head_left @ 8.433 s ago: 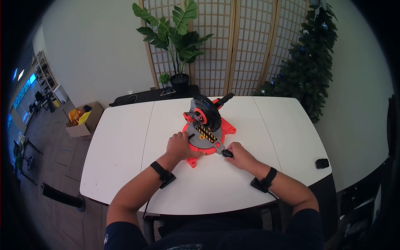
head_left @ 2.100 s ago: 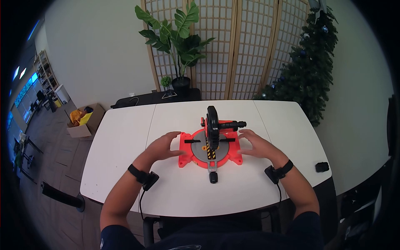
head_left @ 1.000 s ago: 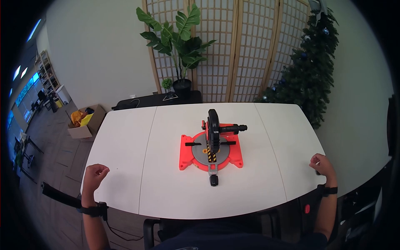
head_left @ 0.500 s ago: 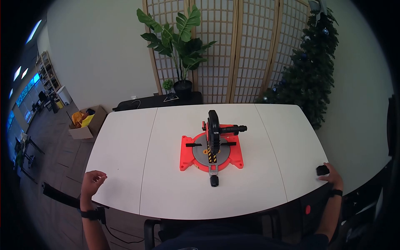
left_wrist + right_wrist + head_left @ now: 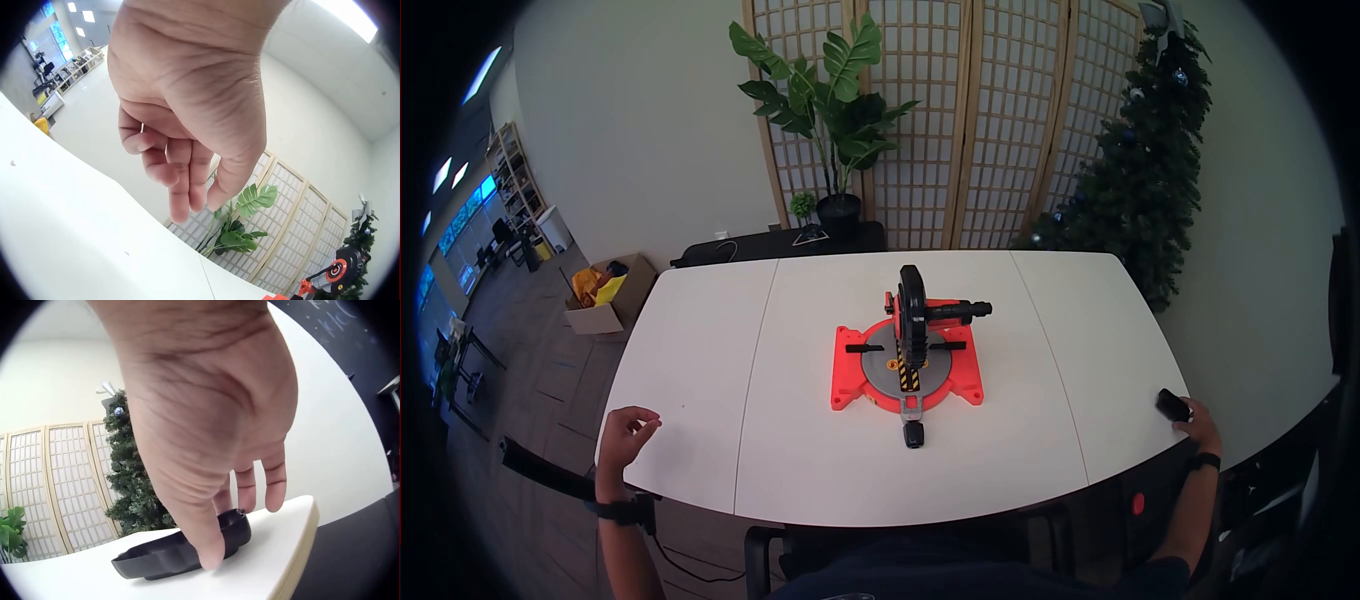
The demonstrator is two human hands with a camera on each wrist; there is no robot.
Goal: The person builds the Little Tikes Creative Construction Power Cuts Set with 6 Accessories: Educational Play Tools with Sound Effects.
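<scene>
At the table's right edge my right hand (image 5: pixel 1203 428) pinches a small black plastic piece (image 5: pixel 1172 405). In the right wrist view this black piece (image 5: pixel 169 555) looks like a long shallow shell with a raised rim, low over the white top. My thumb (image 5: pixel 211 550) lies across its near side, with fingers behind it. My left hand (image 5: pixel 628 436) hovers by the table's left edge, fingers loosely bent and holding nothing. Mid-table stands a toy miter saw (image 5: pixel 912 340) with an orange-red base, grey round plate, black blade and black handle, apart from both hands.
The white table (image 5: pixel 800 470) has rounded corners and seams between its panels. Beyond it are a low black bench (image 5: pixel 775 243), a potted plant (image 5: pixel 838 212), a folding screen (image 5: pixel 1000 120) and a decorated tree (image 5: pixel 1130 180). A cardboard box (image 5: pixel 640 285) stands on the floor at left.
Both hands have left the toy miter saw and spread to the table's sides. My right hand has reached the black piece and turned it. Earlier, the saw was swivelled to face front.
</scene>
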